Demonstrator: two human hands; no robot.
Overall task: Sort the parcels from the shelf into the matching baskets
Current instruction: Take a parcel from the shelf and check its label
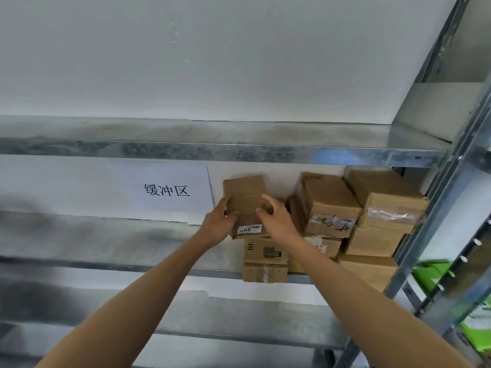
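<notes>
Sorting looks barely begun: my left hand (221, 217) and right hand (273, 216) each clasp a side of one small cardboard parcel (247, 197) at centre frame, atop the stacked boxes (332, 205) on the metal shelf (93, 235), with no basket in view.

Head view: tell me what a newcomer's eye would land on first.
Both bare arms reach up to mid-frame, where the left hand and right hand grip a small cardboard parcel by its sides. Left of it hangs a white paper sign with three black characters; to the right, more brown parcels are stacked on the metal shelf.
</notes>
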